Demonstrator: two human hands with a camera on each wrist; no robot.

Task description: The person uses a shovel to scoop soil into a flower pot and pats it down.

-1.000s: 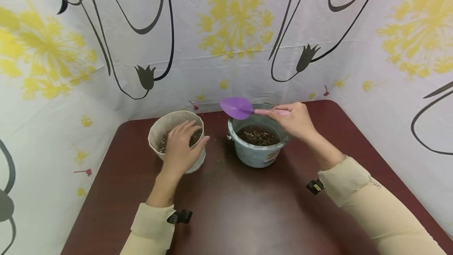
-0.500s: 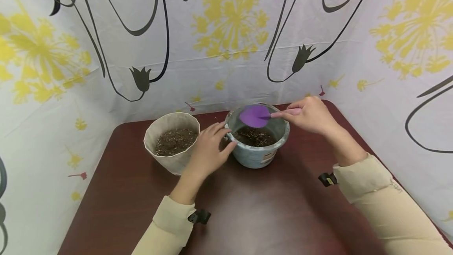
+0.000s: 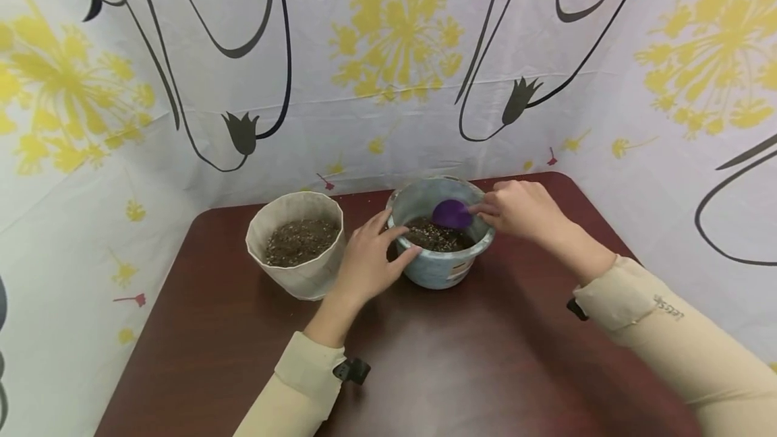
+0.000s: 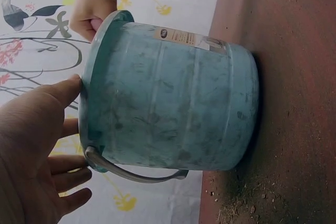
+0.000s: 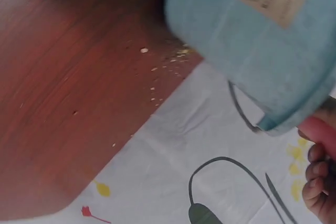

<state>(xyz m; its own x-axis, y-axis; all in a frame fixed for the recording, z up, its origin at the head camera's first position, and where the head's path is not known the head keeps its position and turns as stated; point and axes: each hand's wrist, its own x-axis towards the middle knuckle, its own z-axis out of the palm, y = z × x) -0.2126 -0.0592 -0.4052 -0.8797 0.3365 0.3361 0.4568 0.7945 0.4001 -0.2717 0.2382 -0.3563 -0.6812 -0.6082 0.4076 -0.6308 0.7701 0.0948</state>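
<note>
A blue-grey bucket (image 3: 440, 268) with dark soil (image 3: 442, 235) low inside it stands on the table. My right hand (image 3: 523, 209) grips the pink handle (image 5: 318, 131) of a trowel, whose purple blade (image 3: 452, 214) is down inside the bucket near the soil. At the bucket's left rim is my left hand (image 3: 371, 258), fingers fairly straight, the thumb touching the rim in the left wrist view. Left of the bucket stands a whitish pot (image 3: 309, 278) holding brown soil (image 3: 301, 243).
The dark red-brown table (image 3: 425, 369) has soil crumbs (image 4: 252, 203) scattered beside the bucket. A patterned cloth (image 3: 352, 133) hangs behind and at both sides. The bucket's wire handle (image 4: 139, 176) hangs against its side.
My left hand has gone from over the whitish pot to the bucket's rim. My right hand has lowered the trowel from above the bucket down into it.
</note>
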